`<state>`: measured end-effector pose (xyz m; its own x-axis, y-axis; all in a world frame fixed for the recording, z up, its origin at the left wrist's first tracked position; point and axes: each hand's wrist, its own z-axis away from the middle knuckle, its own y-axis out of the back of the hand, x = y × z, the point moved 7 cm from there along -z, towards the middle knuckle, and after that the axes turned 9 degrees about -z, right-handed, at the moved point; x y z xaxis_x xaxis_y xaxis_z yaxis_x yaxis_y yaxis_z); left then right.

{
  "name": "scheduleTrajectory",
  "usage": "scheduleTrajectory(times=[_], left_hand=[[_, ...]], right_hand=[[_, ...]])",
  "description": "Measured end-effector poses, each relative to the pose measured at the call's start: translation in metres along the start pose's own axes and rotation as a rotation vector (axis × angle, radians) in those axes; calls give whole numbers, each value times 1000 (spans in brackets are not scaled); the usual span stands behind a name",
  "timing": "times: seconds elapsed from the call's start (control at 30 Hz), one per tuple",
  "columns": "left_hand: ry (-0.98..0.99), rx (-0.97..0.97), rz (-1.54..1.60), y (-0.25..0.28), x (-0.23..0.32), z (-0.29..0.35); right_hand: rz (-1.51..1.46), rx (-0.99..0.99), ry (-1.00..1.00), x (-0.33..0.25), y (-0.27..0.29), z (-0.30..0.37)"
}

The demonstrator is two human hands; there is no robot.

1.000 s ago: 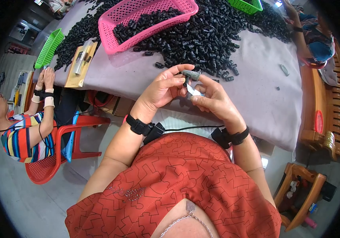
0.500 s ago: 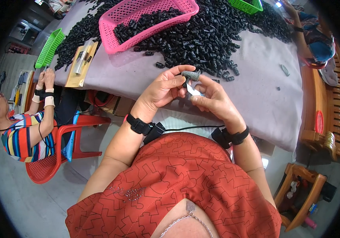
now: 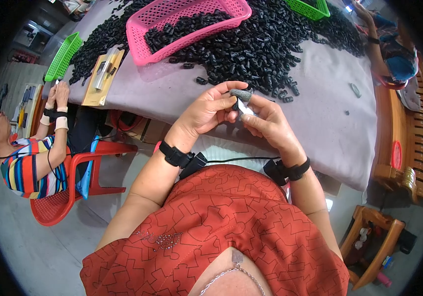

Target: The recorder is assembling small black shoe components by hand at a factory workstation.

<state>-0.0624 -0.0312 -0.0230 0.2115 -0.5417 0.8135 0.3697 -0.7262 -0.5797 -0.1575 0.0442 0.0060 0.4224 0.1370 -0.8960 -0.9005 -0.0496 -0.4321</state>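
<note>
My left hand (image 3: 205,109) pinches a small black plastic piece (image 3: 235,104) between thumb and fingers, just over the table's near edge. Facing it, my right hand (image 3: 268,120) grips a small, flat, silvery blade-like piece (image 3: 243,108), its pointed end against the black piece. A grey, rough-looking finger cover (image 3: 241,94) sits where the fingertips meet, seemingly on my right index finger. My fingers hide most of the black piece. Beyond my hands spreads a large heap of similar black pieces (image 3: 251,54).
A pink perforated basket (image 3: 137,47) with black pieces stands on the grey tablecloth (image 3: 330,113). Green baskets (image 3: 64,56) are farther off. A tan board (image 3: 94,96) bears a clear tube. One co-worker sits left on a red chair (image 3: 73,187), another at far right. A wooden bench (image 3: 421,143) stands right.
The blade-like piece has tilted more upright and lies closer to the black piece. My right fingers have curled in slightly. The view has shifted a little.
</note>
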Motion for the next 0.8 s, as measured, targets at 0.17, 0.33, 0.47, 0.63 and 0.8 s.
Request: scheduleTrajectory(times=[0.17, 0.33, 0.47, 0.63, 0.8], left_hand=[[1, 4, 35, 3, 0, -2], [-6, -20, 25, 3, 1, -2], [10, -29, 29, 4, 0, -2], [18, -26, 21, 6, -1, -2], [18, -70, 41, 0, -1, -1]], right_hand=[[30, -47, 38, 3, -2, 1], [13, -83, 49, 1, -5, 1], [10, -81, 12, 1, -4, 0], [28, -71, 6, 4, -3, 0], [83, -40, 1, 5, 3, 0]])
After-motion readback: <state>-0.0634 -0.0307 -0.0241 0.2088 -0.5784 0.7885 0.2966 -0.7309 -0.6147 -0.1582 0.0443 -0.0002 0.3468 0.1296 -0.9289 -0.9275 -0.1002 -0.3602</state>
